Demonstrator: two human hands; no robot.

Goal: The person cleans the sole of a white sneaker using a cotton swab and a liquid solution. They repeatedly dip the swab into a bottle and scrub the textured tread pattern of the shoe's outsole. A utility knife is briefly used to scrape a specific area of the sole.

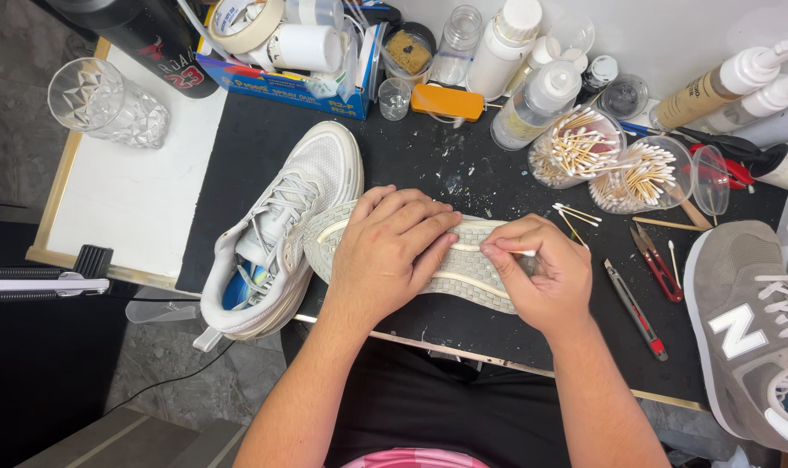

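Fingers [505, 249] of right hand [541, 276] pinch a swab [522, 252] against the upturned sole [463, 264]; left hand [390, 251] lies flat, open, on it. Sole rests on counter [411, 156]. Beyond: second shoe [299, 217], swab cups [576, 146].

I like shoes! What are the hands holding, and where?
The left hand presses flat on the upturned sole of a white shoe. The right hand pinches a cotton swab by its stick, against the sole.
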